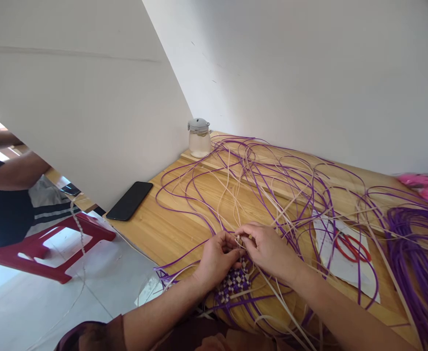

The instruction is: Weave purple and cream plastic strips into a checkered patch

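Tabletop (170, 224) of wood under white walls (309, 73); left hand (217, 257) and right hand (269, 249) pinch pale strips (243, 238)

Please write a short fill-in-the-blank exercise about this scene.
1. The left hand and right hand hold strips beside a woven patch of purple and ____ squares.
2. The phone on the table is ____.
3. The scissors on the paper have ____ handles.
4. The jar has a ____ lid.
Missing words: white, black, red, grey.

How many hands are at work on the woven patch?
2: the left hand at upper left of the woven patch, the right hand beside it, both pinching strips. A co-worker's arm shows far left, hand hidden.
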Available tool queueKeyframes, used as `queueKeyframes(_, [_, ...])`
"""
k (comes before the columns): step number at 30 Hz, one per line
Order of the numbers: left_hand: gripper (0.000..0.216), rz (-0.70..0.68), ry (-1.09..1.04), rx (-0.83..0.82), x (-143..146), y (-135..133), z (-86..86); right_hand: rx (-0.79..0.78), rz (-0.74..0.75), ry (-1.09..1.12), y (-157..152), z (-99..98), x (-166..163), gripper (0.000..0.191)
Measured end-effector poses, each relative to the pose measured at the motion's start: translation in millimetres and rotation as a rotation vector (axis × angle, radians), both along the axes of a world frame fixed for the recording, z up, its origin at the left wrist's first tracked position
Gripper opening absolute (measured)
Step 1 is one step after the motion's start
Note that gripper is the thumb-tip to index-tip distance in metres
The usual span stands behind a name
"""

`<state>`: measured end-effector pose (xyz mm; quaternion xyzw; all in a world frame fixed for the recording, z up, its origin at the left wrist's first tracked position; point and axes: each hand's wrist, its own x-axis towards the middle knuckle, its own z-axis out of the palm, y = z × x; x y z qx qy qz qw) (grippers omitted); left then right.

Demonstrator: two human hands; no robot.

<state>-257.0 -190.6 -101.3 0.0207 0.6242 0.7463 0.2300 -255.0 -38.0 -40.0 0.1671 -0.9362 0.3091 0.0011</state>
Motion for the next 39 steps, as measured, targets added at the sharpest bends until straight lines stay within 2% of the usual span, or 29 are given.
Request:
queueKeyframes(7, [0.035,-0.013,0.004,0.067,0,0,6.8,-0.060,-0.011,-0.048,10,-2.0,11,0.014])
queueKeyframes(11, [0.034,-0.019,0.004,0.057,0,-1,5.1,-0.108,0.026,-0.030,13,-7.4,13,0.018])
queueKeyframes(16, [0.030,-0.027,-0.041,0.055,0,-3,5.3,-0.104,-0.041,-0.064,13,-9.5,10,0.016])
queueKeyframes(23, [0.033,-0.009,-0.054,-0.007,-3,-2,8.5,-0.095,0.098,-0.002,20,-12.9,4,0.020])
queueKeyframes(30, [0.032,-0.065,-0.045,-0.040,-4,-2,6.8,-0.119,0.103,0.011,24,-18.3,5,0.021])
queueKeyframes(33, [0.026,-0.103,0.002,-0.132,-5,-4,7.4,-0.093,0.127,0.011,24,-18.0,5,0.023])
queueKeyframes(37, [0.018,-0.088,0.169,-0.303,-2,-7,10.7,-0.070,0.143,0.005,26,-18.3,7,0.027])
queueKeyframes(39, [0.019,-0.096,0.190,-0.312,0,-9,13.2,-0.079,0.146,0.003,26,-19.5,8,0.027])
